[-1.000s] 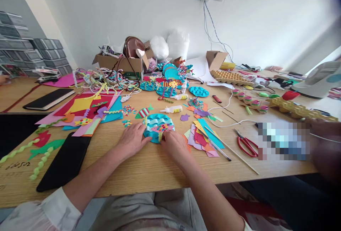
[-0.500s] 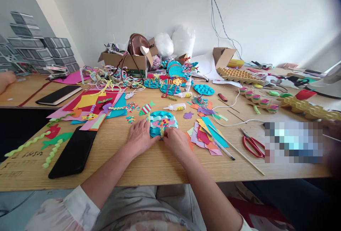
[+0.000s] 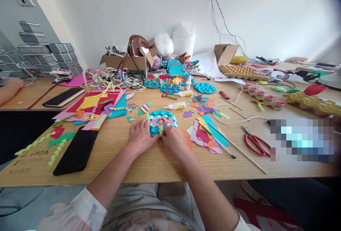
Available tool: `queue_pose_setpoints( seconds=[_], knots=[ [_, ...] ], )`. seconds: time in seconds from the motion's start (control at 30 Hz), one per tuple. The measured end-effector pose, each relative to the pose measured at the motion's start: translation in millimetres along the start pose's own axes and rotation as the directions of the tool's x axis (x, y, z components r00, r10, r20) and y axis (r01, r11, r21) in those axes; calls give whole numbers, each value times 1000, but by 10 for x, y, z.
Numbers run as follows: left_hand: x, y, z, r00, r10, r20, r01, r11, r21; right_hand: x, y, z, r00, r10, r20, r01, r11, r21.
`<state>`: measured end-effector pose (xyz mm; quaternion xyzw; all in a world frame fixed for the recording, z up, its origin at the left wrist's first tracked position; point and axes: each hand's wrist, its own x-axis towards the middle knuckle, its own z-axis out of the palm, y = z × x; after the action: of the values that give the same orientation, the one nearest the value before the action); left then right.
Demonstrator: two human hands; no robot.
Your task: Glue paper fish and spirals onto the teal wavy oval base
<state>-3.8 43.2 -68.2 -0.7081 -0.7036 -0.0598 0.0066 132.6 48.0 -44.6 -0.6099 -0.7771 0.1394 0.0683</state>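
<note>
A round blue craft plate [image 3: 153, 131] with wavy paper strips sits on the table between my hands. On it is a pink fish with coloured dots [image 3: 161, 121]. My left hand [image 3: 140, 134] curves round the plate's left and near edge, thumb stretched along the front. With fingers pinched, my right hand [image 3: 175, 139] holds a light green fuzzy stem [image 3: 161, 130] at the plate's near edge. The fingertips partly hide that stem. Just beyond the plate lie a striped fish [image 3: 144, 108] and a white glue bottle [image 3: 174, 106].
Paper scraps [image 3: 204, 135], a pen and a wooden stick [image 3: 239, 148] lie right, near red-handled scissors [image 3: 256, 144]. A black phone [image 3: 76, 151] and coloured sheets [image 3: 80, 106] lie left. Finished blue plates [image 3: 170, 88] and boxes stand behind. Another person's hand [image 3: 12, 89] shows far left.
The view has shifted slightly, so objects at the sides appear displaced. Both hands stay at the plate in nearly the same pose; the right fingers still pinch the green stem.
</note>
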Motion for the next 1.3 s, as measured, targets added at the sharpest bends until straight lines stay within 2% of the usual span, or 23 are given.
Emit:
queue_pose_setpoints(
  seconds=[0.37, 0.53, 0.73, 0.97, 1.3],
  knots=[
    [40, -12, 32, 1000, -19, 7, 20, 999, -35, -51, 30, -70, 999, -24, 25, 24, 1000, 12],
    [30, 5, -2, 1000, -10, 13, 10, 999, -45, -65, 48, -64, 1000, 8, 30, -8, 1000, 4],
    [20, 6, -40, 1000, -7, 25, 8, 999, -33, -44, 46, -67, 999, 30, 17, -30, 999, 23],
    [16, -42, -54, 999, 40, 37, -38, 998, -45, -15, 51, -5, 999, -11, -48, 15, 996, 85],
    [22, -41, -20, 999, 41, 20, -41, 999, -28, -34, 2, 32, 997, 8, -81, 0, 995, 100]
  ],
)
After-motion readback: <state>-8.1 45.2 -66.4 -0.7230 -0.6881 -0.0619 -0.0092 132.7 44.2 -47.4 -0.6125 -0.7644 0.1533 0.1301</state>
